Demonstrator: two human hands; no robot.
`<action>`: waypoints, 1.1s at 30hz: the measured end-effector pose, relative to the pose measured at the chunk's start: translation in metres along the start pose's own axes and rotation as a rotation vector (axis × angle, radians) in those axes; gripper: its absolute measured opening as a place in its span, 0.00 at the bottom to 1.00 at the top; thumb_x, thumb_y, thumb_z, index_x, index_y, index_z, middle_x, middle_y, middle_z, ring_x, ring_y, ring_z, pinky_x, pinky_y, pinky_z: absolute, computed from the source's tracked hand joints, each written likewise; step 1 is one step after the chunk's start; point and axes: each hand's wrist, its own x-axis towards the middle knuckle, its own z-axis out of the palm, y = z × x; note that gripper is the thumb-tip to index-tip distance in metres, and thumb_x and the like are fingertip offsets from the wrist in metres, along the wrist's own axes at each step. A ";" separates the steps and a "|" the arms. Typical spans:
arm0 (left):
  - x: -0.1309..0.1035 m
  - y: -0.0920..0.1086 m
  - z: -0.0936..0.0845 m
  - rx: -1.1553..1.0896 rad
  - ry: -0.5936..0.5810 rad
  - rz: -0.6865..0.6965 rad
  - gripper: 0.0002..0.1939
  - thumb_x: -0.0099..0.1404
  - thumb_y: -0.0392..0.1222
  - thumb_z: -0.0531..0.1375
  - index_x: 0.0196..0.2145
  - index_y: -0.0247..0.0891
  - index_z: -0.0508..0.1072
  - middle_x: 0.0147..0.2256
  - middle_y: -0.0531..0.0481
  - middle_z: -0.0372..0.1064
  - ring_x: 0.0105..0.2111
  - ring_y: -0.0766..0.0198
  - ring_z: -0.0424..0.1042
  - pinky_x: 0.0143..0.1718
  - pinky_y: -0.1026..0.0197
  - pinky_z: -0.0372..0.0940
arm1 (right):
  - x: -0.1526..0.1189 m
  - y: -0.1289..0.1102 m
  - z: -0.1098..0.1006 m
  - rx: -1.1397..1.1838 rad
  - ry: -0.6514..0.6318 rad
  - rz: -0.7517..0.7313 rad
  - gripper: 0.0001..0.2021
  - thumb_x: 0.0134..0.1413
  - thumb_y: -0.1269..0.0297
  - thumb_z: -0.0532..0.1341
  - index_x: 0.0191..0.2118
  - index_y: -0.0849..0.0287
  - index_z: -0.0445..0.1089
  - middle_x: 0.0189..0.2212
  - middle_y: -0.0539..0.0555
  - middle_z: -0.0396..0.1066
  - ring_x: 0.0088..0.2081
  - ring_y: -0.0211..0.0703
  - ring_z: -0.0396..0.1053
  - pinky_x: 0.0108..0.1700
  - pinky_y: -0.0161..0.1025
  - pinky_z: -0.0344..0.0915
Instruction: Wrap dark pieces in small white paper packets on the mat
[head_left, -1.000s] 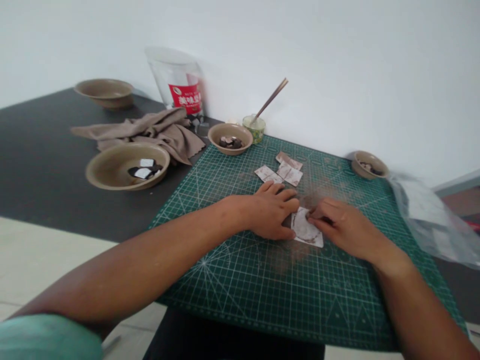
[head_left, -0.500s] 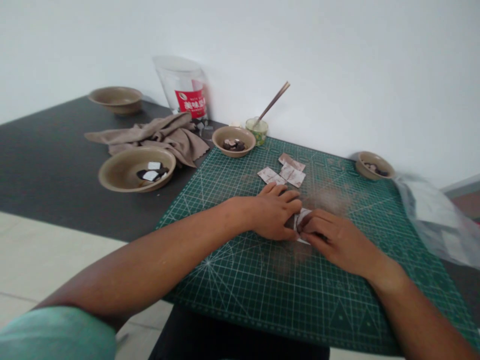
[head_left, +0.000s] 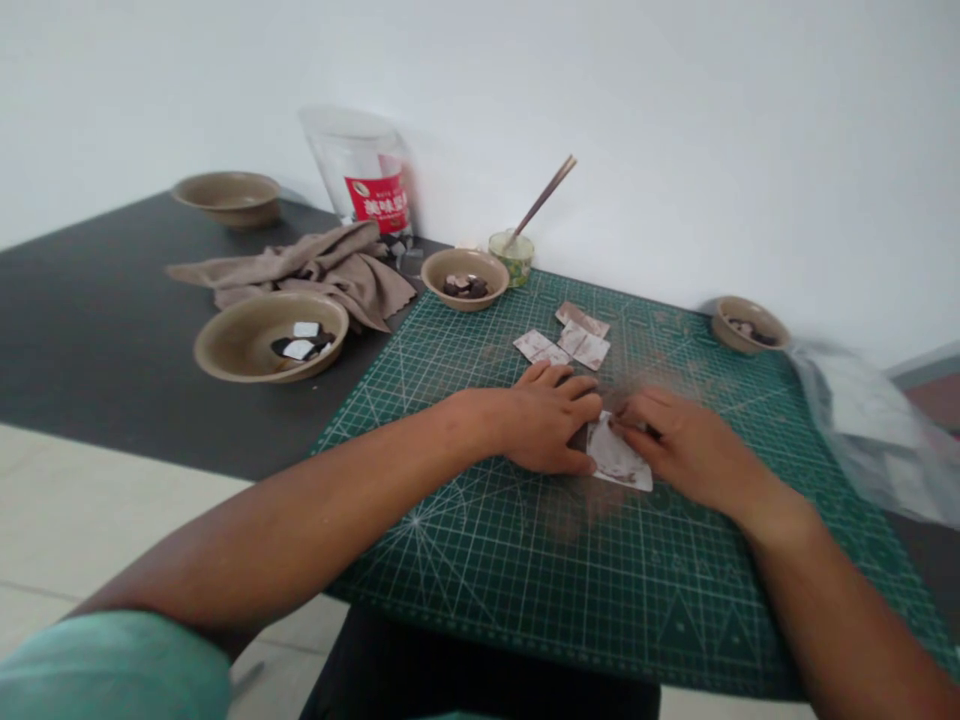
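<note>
My left hand [head_left: 551,418] lies flat with its fingers spread, its thumb at the left edge of a white card-like piece [head_left: 619,460] smeared with brown. My right hand [head_left: 679,440] is closed in a pinch over the upper right part of that piece; whatever sits between its fingertips is too small and hidden to name. Just beyond my left fingers lie several similar brown-smeared pieces [head_left: 585,343], partly overlapping. All of these rest on a green gridded cutting mat [head_left: 480,560], which has brownish smudges around my hands.
A small bowl [head_left: 465,285] with dark pieces and a patterned cup [head_left: 511,262] holding chopsticks [head_left: 544,200] stand behind. Leftward are a larger bowl [head_left: 225,345], a brown cloth [head_left: 300,262], a clear jar [head_left: 360,170] and another bowl [head_left: 229,200]. Rightward are a bowl [head_left: 742,330] and a plastic bag [head_left: 870,420].
My right hand has moved up and slightly right across the white piece, uncovering more of its lower part. My left hand has stayed almost in place.
</note>
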 end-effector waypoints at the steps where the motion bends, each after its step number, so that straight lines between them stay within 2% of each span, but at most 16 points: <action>1: 0.000 -0.001 0.000 -0.002 -0.001 0.001 0.30 0.67 0.62 0.57 0.56 0.37 0.66 0.70 0.38 0.48 0.68 0.38 0.47 0.66 0.38 0.44 | 0.000 0.001 -0.002 -0.005 -0.020 0.011 0.08 0.67 0.63 0.57 0.36 0.57 0.69 0.35 0.54 0.70 0.37 0.46 0.69 0.38 0.43 0.65; 5: 0.001 -0.002 0.001 -0.013 -0.004 0.019 0.30 0.66 0.63 0.57 0.56 0.38 0.66 0.70 0.39 0.48 0.69 0.39 0.47 0.67 0.37 0.42 | -0.004 -0.004 -0.005 0.131 -0.155 -0.123 0.06 0.67 0.65 0.57 0.38 0.55 0.71 0.37 0.53 0.72 0.37 0.43 0.70 0.39 0.41 0.65; 7: 0.001 -0.002 0.000 -0.012 -0.010 0.021 0.30 0.67 0.62 0.57 0.56 0.38 0.66 0.70 0.39 0.47 0.68 0.39 0.47 0.67 0.38 0.42 | -0.003 -0.005 -0.002 0.142 -0.102 -0.120 0.06 0.67 0.66 0.56 0.39 0.55 0.71 0.39 0.53 0.72 0.40 0.44 0.70 0.42 0.42 0.65; 9: 0.001 -0.001 0.000 -0.009 -0.016 0.007 0.29 0.67 0.62 0.56 0.56 0.38 0.66 0.70 0.38 0.46 0.68 0.38 0.47 0.66 0.38 0.43 | -0.002 -0.002 -0.001 0.076 -0.013 -0.033 0.06 0.67 0.65 0.56 0.38 0.56 0.70 0.38 0.54 0.71 0.39 0.45 0.70 0.41 0.43 0.64; 11: 0.001 0.000 -0.001 -0.007 -0.020 -0.009 0.30 0.67 0.62 0.57 0.56 0.37 0.66 0.70 0.38 0.46 0.68 0.36 0.46 0.66 0.38 0.43 | -0.002 0.002 -0.002 0.018 -0.003 0.027 0.07 0.66 0.64 0.57 0.35 0.56 0.69 0.35 0.53 0.70 0.37 0.45 0.69 0.39 0.43 0.63; 15: 0.000 0.000 0.000 -0.014 -0.019 0.008 0.30 0.67 0.62 0.57 0.56 0.38 0.66 0.70 0.39 0.47 0.69 0.39 0.46 0.67 0.38 0.42 | -0.004 0.000 -0.004 0.127 -0.147 -0.100 0.07 0.67 0.65 0.57 0.37 0.54 0.71 0.36 0.52 0.71 0.38 0.43 0.70 0.40 0.40 0.64; 18: 0.000 -0.001 0.001 -0.013 -0.013 0.009 0.29 0.67 0.62 0.57 0.56 0.39 0.65 0.70 0.40 0.47 0.69 0.41 0.45 0.67 0.39 0.41 | -0.003 -0.003 -0.001 0.096 -0.059 -0.070 0.06 0.67 0.65 0.56 0.38 0.55 0.70 0.39 0.53 0.71 0.40 0.45 0.70 0.42 0.42 0.65; 21: 0.001 -0.001 0.001 -0.006 -0.008 -0.004 0.29 0.67 0.61 0.57 0.56 0.39 0.65 0.70 0.39 0.46 0.69 0.39 0.45 0.66 0.38 0.42 | -0.003 0.001 -0.003 -0.019 0.013 0.033 0.07 0.66 0.63 0.57 0.35 0.56 0.69 0.34 0.54 0.70 0.36 0.45 0.69 0.38 0.42 0.64; 23: 0.001 -0.001 0.001 -0.005 -0.016 -0.007 0.29 0.66 0.62 0.58 0.56 0.38 0.65 0.70 0.38 0.46 0.69 0.38 0.46 0.66 0.38 0.43 | -0.006 0.001 -0.005 0.020 -0.050 -0.011 0.07 0.65 0.64 0.58 0.34 0.55 0.70 0.33 0.53 0.70 0.34 0.44 0.68 0.36 0.41 0.64; 25: 0.001 0.000 0.000 -0.005 -0.022 0.004 0.30 0.66 0.62 0.57 0.56 0.38 0.66 0.70 0.38 0.46 0.68 0.38 0.47 0.66 0.38 0.43 | -0.007 -0.002 -0.003 0.126 -0.126 -0.109 0.06 0.65 0.66 0.58 0.37 0.54 0.71 0.35 0.52 0.72 0.36 0.43 0.70 0.38 0.40 0.65; 26: 0.001 0.000 0.000 -0.005 -0.021 0.010 0.30 0.66 0.62 0.57 0.56 0.38 0.66 0.70 0.38 0.47 0.68 0.38 0.47 0.66 0.38 0.43 | -0.007 -0.004 -0.002 0.154 -0.118 -0.135 0.05 0.65 0.66 0.57 0.38 0.54 0.71 0.37 0.53 0.73 0.38 0.43 0.70 0.40 0.41 0.66; 30: 0.000 0.000 -0.001 -0.002 -0.014 0.001 0.29 0.67 0.61 0.57 0.56 0.37 0.65 0.70 0.37 0.46 0.69 0.38 0.46 0.66 0.37 0.43 | -0.005 -0.004 0.001 -0.003 0.044 0.047 0.06 0.65 0.65 0.57 0.36 0.56 0.69 0.36 0.54 0.71 0.37 0.46 0.69 0.39 0.43 0.63; 31: 0.000 0.000 -0.001 -0.002 -0.018 -0.008 0.30 0.67 0.61 0.57 0.57 0.37 0.65 0.70 0.37 0.46 0.69 0.38 0.46 0.66 0.37 0.43 | -0.005 -0.003 0.000 -0.032 0.043 0.079 0.06 0.65 0.64 0.58 0.34 0.56 0.69 0.34 0.54 0.70 0.36 0.46 0.69 0.37 0.43 0.63; 33: 0.000 0.000 0.000 -0.003 -0.025 -0.012 0.30 0.67 0.62 0.58 0.57 0.37 0.65 0.70 0.38 0.46 0.69 0.37 0.45 0.67 0.37 0.42 | -0.007 -0.003 -0.004 0.019 -0.044 0.042 0.07 0.64 0.65 0.58 0.34 0.55 0.69 0.32 0.52 0.70 0.34 0.45 0.68 0.36 0.41 0.62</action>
